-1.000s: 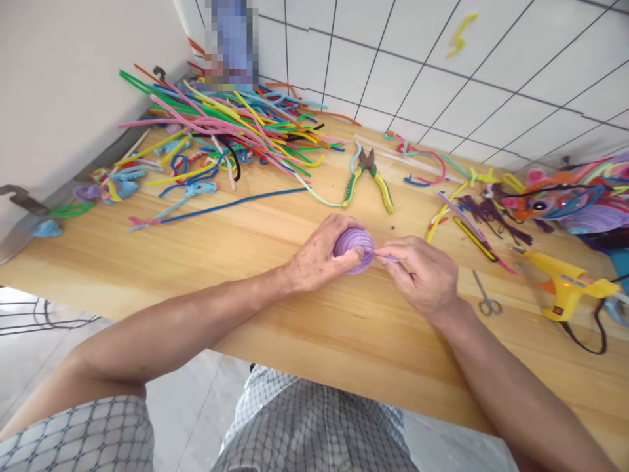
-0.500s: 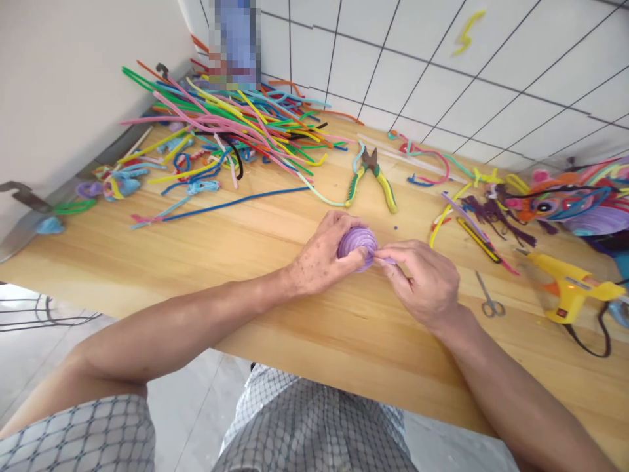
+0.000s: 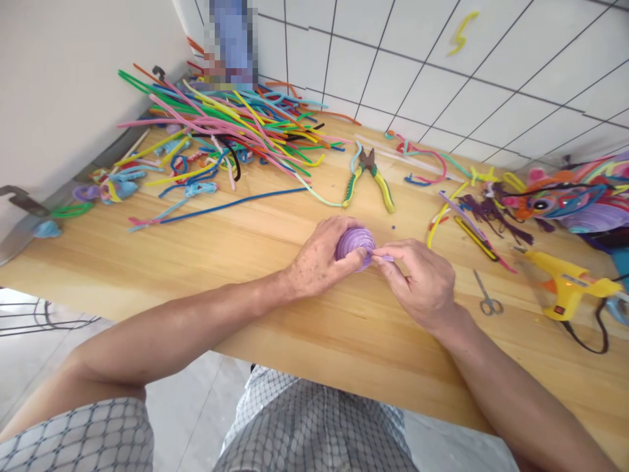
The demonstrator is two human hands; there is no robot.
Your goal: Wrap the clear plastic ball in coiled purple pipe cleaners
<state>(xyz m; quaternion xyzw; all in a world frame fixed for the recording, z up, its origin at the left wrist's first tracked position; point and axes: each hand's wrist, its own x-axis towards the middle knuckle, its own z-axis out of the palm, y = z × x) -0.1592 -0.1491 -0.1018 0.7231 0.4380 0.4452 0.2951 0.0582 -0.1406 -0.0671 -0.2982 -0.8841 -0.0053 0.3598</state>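
A purple ball of coiled pipe cleaner rests on the wooden table, gripped by my left hand. The left fingers curl over its far side and the thumb presses on its near right side. My right hand is closed in a pinch just right of the ball. Between its thumb and forefinger is the purple pipe cleaner's end, which runs to the ball's right edge. Beyond the ball, pliers with yellow and green handles lie spread on the table.
Many loose pipe cleaners are heaped at the back left. To the right lie small scissors, a yellow-black cutter and a yellow glue gun with its cord. A colourful animal-like figure stands at the far right by the tiled wall.
The whole view has shifted slightly to the left. Both hands keep nearly the same hold on the purple ball and the pipe cleaner end.
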